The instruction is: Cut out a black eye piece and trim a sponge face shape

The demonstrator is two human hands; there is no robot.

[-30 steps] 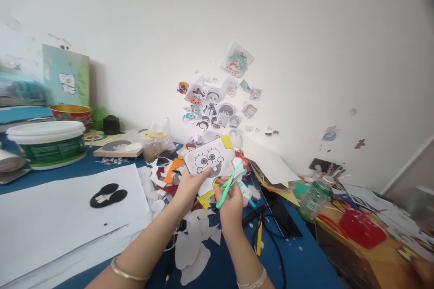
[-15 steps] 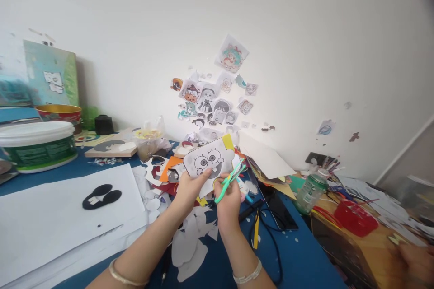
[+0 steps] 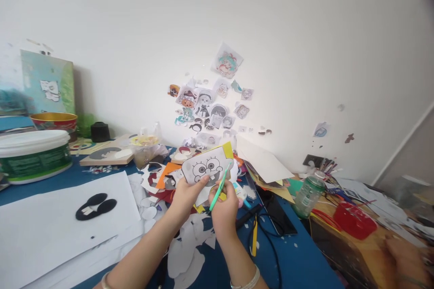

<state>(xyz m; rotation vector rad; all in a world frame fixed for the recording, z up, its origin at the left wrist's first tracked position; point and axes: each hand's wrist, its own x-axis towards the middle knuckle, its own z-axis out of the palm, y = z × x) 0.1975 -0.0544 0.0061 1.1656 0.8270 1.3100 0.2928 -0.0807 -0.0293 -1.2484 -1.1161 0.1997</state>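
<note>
My left hand (image 3: 187,193) grips a paper cutout (image 3: 206,167) by its lower edge, thumb on the front. Printed on the cutout is a cartoon face with big round eyes and a wide mouth. A yellow sheet (image 3: 228,148) shows behind its upper right corner. My right hand (image 3: 224,202) is closed on green scissors (image 3: 219,188), whose blades point up across the right side of the cutout. The blades look nearly closed; whether they touch the paper I cannot tell. Paper scraps (image 3: 185,253) lie on the blue table below my hands.
On the left, a white sheet (image 3: 40,216) carries black shapes (image 3: 96,206), with a green-and-white tub (image 3: 34,160) behind. To the right are a yellow craft knife (image 3: 254,237), a dark phone-like slab (image 3: 280,216), a bottle (image 3: 308,195) and a red container (image 3: 354,220). Another person's hand (image 3: 405,257) appears lower right.
The scissors have swung more upright and their blades have come closer together over the cutout's right side. The view has shifted slightly. The other person's hand has moved further into view.
</note>
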